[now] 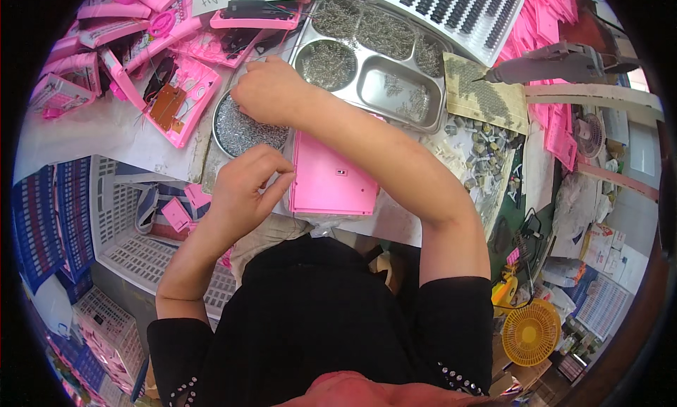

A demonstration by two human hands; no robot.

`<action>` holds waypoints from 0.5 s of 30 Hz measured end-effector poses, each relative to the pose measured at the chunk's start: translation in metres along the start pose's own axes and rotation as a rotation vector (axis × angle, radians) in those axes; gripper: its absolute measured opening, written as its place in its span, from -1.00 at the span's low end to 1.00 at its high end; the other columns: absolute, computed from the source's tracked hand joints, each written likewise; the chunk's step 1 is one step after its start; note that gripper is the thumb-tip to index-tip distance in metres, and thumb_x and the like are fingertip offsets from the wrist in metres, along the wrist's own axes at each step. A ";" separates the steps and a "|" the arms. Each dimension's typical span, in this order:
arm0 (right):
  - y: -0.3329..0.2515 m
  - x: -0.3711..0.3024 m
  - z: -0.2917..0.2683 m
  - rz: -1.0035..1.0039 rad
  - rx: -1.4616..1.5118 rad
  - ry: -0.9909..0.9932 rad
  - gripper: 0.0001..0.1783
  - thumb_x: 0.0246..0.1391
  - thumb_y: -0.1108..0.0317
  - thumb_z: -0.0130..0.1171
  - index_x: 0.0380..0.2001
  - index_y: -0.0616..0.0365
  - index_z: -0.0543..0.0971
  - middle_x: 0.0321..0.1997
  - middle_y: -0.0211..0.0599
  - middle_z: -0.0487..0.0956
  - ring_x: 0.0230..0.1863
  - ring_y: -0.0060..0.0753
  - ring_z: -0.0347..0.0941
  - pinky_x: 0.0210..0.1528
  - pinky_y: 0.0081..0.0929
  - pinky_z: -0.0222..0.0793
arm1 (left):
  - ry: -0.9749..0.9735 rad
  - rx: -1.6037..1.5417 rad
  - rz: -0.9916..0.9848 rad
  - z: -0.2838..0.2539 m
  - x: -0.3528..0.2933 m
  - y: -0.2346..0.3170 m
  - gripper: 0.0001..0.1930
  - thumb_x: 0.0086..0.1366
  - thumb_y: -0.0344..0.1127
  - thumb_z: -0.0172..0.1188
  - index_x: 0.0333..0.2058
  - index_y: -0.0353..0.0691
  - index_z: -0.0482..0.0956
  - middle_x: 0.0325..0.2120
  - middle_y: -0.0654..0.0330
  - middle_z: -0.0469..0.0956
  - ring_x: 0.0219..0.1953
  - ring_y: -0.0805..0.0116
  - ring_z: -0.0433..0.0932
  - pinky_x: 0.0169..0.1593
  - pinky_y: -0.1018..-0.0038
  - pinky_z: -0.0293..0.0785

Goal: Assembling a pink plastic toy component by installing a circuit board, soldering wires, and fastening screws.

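Note:
A pink plastic panel [331, 178] with a small black slot lies flat on the table in front of me. Beside its left edge is my left hand [247, 185], thumb and fingers drawn together; what they pinch, if anything, is too small to see. My right arm crosses over the panel to the left. At its end my right hand [271, 93] is curled at the far side of a round metal bowl [247, 128] full of small silvery screws. Its fingertips are hidden, so anything in them cannot be made out.
Behind the bowl stands a metal compartment tray [367, 65] of small springs. An electric screwdriver [532, 65] juts in from the right above a card of small parts [486, 93]. Loose metal pieces [486, 150] lie at right. Pink housings [180, 100] pile up at left.

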State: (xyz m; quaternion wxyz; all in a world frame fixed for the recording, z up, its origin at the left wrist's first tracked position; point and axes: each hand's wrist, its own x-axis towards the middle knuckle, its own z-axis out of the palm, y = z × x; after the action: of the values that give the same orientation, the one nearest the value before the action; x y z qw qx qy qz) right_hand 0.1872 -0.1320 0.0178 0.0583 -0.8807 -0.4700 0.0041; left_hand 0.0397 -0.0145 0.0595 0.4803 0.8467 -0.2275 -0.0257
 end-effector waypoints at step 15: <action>0.012 -0.225 -0.058 0.383 0.312 0.500 -0.88 0.00 0.43 0.32 -0.37 0.12 0.59 -0.34 -0.30 0.56 -0.22 -0.10 0.44 -0.14 -0.21 0.38 | -0.240 0.221 0.435 0.081 0.044 0.016 -0.87 0.11 -0.41 0.34 -0.33 -0.14 0.63 -0.36 0.24 0.55 -0.31 0.23 0.56 -0.19 0.29 0.40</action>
State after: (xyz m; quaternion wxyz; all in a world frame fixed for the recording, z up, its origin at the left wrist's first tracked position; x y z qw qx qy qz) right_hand 0.0753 -0.3306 0.0636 0.3036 -0.9071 -0.2614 -0.1289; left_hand 0.0521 -0.1043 0.0369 0.3487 0.8161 -0.4608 0.0027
